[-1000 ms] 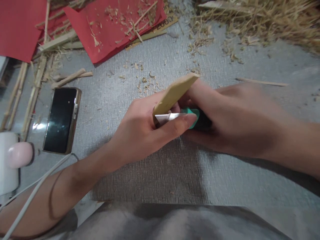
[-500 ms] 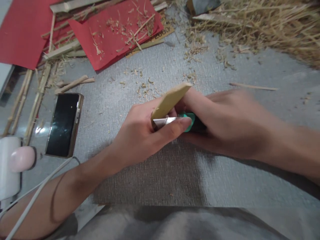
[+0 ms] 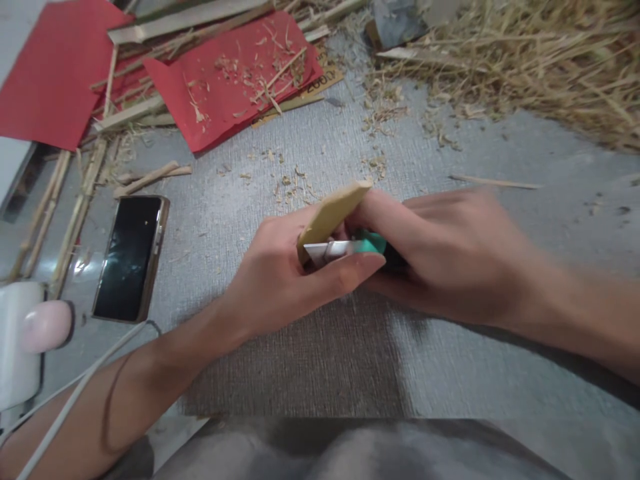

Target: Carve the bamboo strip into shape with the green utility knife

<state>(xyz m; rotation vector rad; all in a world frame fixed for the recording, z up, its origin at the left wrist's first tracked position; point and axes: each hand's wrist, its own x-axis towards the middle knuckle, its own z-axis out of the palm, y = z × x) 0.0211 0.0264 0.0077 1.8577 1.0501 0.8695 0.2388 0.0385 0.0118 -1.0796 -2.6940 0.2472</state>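
Note:
My left hand [image 3: 280, 267] is closed around a flat yellowish strip [image 3: 333, 212], which looks like bamboo or wood and has a pointed far end. The strip slants up and to the right out of the grip. My right hand [image 3: 445, 253] grips a utility knife [image 3: 369, 244] with a green and black body. Its silver blade points left and lies close to the lower end of the strip; whether it touches cannot be made out. The left thumb rests along the knife near its green part. Fingers of both hands meet, and part of the knife's handle is hidden.
At the left lie a phone [image 3: 131, 257], a pale pink rounded object [image 3: 47, 327] and a white cable [image 3: 80, 397]. Red paper [image 3: 235, 80] with shavings and several sticks [image 3: 83, 207] is farther back. A heap of dry straw [image 3: 550, 67] covers the back right.
The whole scene has shifted slightly down as the head view moved. Both hands keep their grips, and the knife blade stays beside the strip with little visible difference.

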